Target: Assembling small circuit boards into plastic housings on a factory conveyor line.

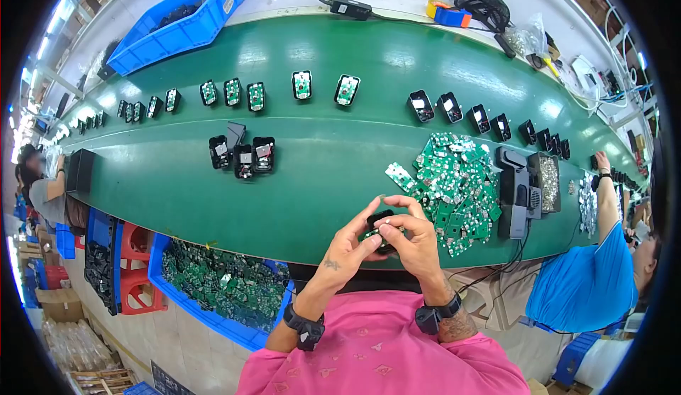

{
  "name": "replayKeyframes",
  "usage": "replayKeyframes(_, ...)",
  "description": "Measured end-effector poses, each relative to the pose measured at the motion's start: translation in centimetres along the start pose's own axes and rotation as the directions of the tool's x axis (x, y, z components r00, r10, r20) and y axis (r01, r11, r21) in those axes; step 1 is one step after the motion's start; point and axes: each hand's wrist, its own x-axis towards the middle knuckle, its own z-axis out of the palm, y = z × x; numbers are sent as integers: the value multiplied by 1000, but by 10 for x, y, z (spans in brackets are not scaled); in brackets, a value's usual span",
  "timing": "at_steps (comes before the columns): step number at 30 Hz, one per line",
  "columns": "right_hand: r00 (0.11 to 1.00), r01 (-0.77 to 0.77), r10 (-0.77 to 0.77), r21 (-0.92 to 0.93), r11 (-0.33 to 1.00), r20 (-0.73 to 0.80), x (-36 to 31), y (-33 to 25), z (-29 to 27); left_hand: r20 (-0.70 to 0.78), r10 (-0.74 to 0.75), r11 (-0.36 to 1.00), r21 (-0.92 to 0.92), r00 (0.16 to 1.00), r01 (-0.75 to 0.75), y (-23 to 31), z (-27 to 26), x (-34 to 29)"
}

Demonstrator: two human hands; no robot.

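Close to the table's front edge, my left hand (346,247) and my right hand (417,244) are closed around a small black plastic housing (381,217). A green circuit board (370,235) shows at its opening, partly hidden by my fingers. My right thumb and fingers press on top of it while the left fingers support its side. Just right of my hands spreads a heap of loose green circuit boards (457,196). Left of centre stands a cluster of black housings (263,155) with parts and wires inside.
Housings with green boards (302,85) line the table's far left; black housings (420,106) continue right. A grey device (514,189) adjoins a tray of small metal parts (548,182). A blue crate (177,44) stands behind; a blue bin (159,281) sits below. Co-workers flank me, one in a blue shirt (582,285).
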Motion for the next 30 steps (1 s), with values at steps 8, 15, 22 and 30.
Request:
replayKeyframes(8,979,129,-167,-276,952,-119,-4,-18,10,-175,79,996,52,981,-71,4,15,-3)
replayKeyframes(15,870,319,-461,-512,797,-175,-3,-35,8,-261,477,808,507,840,-301,22,29,-6)
replayKeyframes(22,929,367,-300,-417,831,219,17,-53,-19,-78,591,565,750,803,-343,39,25,-10)
replayKeyframes(30,922,374,-289,-403,835,256,22,-59,-26,-80,517,640,698,852,-323,45,27,-10)
